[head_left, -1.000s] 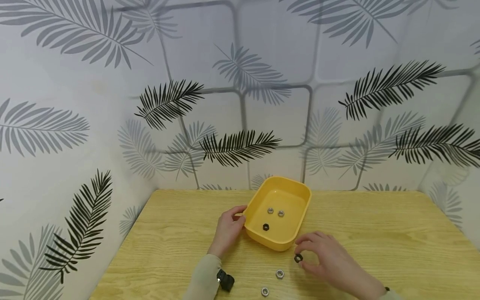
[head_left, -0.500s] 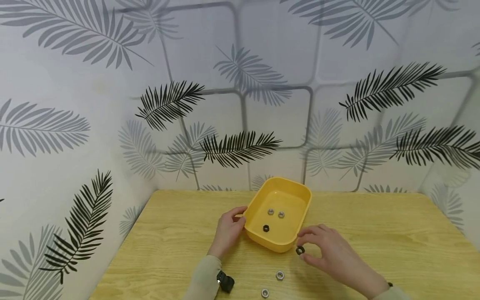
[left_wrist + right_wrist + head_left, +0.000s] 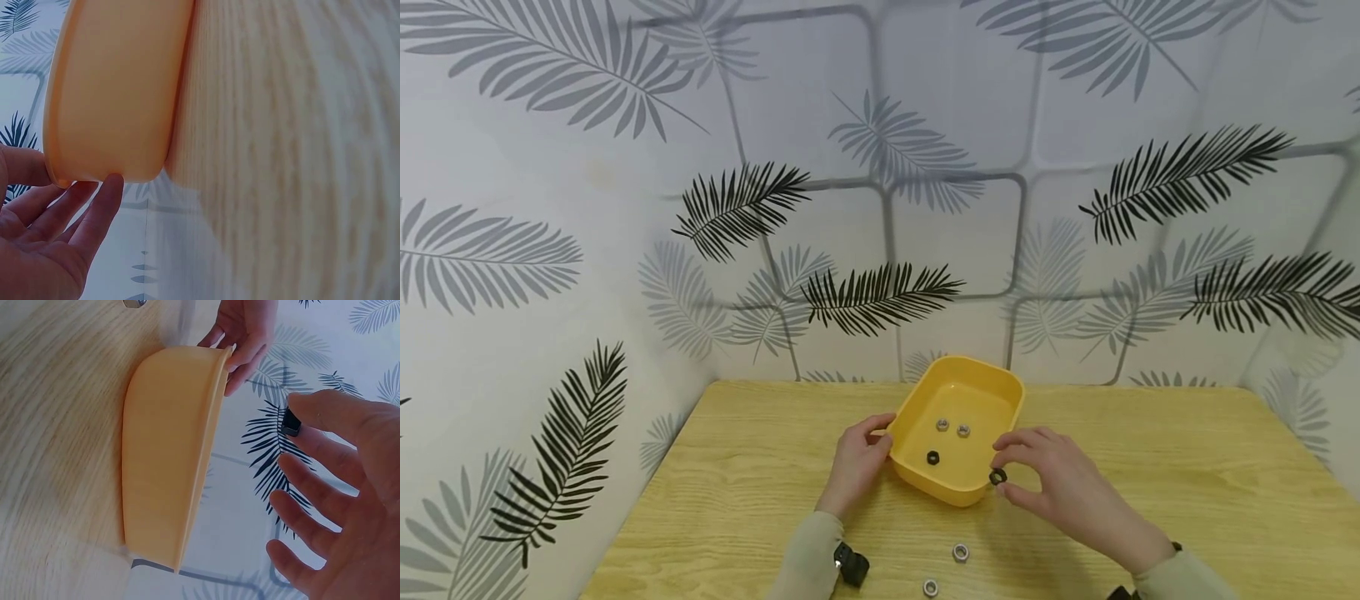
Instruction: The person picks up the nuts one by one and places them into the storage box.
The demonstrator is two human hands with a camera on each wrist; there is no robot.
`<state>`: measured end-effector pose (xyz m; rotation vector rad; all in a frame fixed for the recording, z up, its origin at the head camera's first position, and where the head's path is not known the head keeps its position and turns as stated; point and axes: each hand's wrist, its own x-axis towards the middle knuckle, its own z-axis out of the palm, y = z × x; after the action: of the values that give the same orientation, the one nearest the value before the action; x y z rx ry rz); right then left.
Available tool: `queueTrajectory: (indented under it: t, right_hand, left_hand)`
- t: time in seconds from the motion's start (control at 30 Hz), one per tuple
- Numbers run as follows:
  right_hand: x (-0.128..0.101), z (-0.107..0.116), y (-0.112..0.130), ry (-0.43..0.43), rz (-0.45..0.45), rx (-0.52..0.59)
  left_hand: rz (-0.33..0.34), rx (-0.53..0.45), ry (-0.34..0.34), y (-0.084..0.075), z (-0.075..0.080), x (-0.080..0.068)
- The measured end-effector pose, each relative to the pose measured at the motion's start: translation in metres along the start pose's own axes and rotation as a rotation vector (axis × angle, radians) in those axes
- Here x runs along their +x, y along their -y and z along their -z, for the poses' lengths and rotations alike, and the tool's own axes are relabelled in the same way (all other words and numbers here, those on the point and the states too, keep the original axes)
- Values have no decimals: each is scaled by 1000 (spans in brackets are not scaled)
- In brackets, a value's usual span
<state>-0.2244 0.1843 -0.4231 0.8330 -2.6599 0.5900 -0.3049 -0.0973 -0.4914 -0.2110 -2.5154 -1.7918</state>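
Observation:
My right hand [image 3: 1060, 483] pinches a black hex nut [image 3: 997, 477] between thumb and index finger, beside the right rim of the yellow tray [image 3: 917, 477]. In the right wrist view the nut [image 3: 291, 422] stands above rim height, the other fingers spread loosely. My left hand [image 3: 855, 460] grips the tray's left rim, thumb on the rim and fingertips under it against the outer wall, as the left wrist view shows. Inside the tray lie a black nut [image 3: 933, 457] and two silver nuts, one silver nut [image 3: 942, 425] left of the other silver nut [image 3: 963, 431].
On the wooden table [image 3: 737, 500] in front of the tray lie a silver nut [image 3: 961, 552] and, nearer the front, another silver nut [image 3: 930, 587]. A leaf-patterned wall [image 3: 850, 233] rises behind the table. A black wrist device [image 3: 852, 564] sits on the left sleeve.
My right hand has risen and moved away from me with the black nut, from below the tray's front right corner up to its right rim. The left hand stays on the tray.

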Motion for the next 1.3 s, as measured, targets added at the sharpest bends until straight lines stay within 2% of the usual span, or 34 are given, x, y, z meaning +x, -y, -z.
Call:
queueTrajectory:
  t: [0.67,0.93,1.3]
  right_hand:
    - [21,2,-10,-102,28,31]
    - [30,2,-11,-115,-11,41]
    - [41,-3,-17,-122,-52,53]
  left_hand:
    - [-9,-5,4,-3,0,-3]
    - [10,15,-2,-1,0,-1]
    - [-4,9,7,2,1,0]
